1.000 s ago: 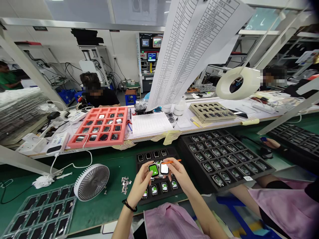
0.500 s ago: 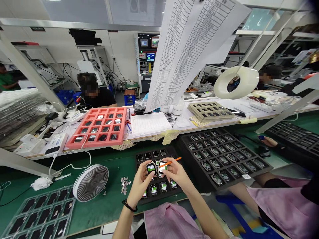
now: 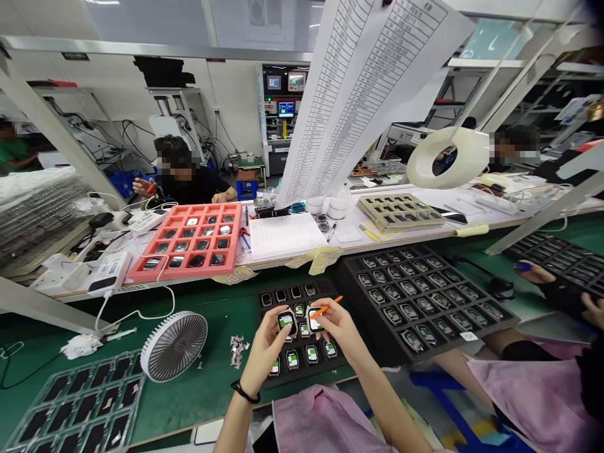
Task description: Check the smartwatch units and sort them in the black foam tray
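One watch (image 3: 316,324) has edged rightward, right hand (image 3: 340,324) gripping it and orange stick (image 3: 321,311), left hand (image 3: 265,340) another watch (image 3: 285,321).

Orange pen (image 3: 319,312), green-and-white screens on the watches (image 3: 286,319), black tray (image 3: 306,375), green table (image 3: 221,390), salmon crate (image 3: 186,274), pink apron (image 3: 321,420), white sheet (image 3: 358,94) gridded in black

Left grip (image 3: 268,332) curled, right grip (image 3: 338,322) pinching
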A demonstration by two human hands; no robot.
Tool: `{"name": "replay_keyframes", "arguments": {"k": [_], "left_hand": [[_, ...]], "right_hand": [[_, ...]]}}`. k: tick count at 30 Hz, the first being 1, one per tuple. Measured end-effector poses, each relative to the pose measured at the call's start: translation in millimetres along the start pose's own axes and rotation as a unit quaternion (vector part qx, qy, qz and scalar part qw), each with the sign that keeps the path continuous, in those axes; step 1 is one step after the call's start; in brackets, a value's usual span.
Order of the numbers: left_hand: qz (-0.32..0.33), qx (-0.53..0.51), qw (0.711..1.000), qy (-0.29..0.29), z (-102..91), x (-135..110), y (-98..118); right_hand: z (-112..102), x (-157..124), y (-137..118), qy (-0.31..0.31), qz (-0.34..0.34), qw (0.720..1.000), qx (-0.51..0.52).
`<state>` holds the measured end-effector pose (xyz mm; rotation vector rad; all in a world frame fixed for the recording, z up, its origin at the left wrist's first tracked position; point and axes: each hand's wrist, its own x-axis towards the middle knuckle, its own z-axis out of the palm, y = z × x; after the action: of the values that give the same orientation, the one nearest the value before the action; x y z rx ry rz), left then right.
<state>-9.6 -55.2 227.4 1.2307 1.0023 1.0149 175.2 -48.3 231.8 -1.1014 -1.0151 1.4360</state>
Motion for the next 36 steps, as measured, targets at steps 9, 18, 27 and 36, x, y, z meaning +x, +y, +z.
{"name": "replay_keyframes", "arguments": {"k": [9, 18, 27, 36], "left_hand": [[0.003, -0.002, 1.0, 0.003, -1.3, 0.0, 0.7], [0.004, 0.005, 1.0, 0.008, -6.7, -1.5, -5.4], [0.002, 0.006, 1.0, 0.004, -6.9, -1.3, -2.1], [0.001, 0.007, 1.0, 0.006, -8.4, -0.8, -1.6]], "right_hand": [[1.7, 0.1, 2.6, -0.021, -0.014, 1.0, 0.001], [4.5, 1.8, -1.9, 0.066, 0.03, 0.997, -0.002], [2.2, 0.2, -1.4, -0.044, -0.001, 0.999, -0.006], [6.9, 2.5, 2.2, -0.02, -0.024, 0.999, -0.003]]}}
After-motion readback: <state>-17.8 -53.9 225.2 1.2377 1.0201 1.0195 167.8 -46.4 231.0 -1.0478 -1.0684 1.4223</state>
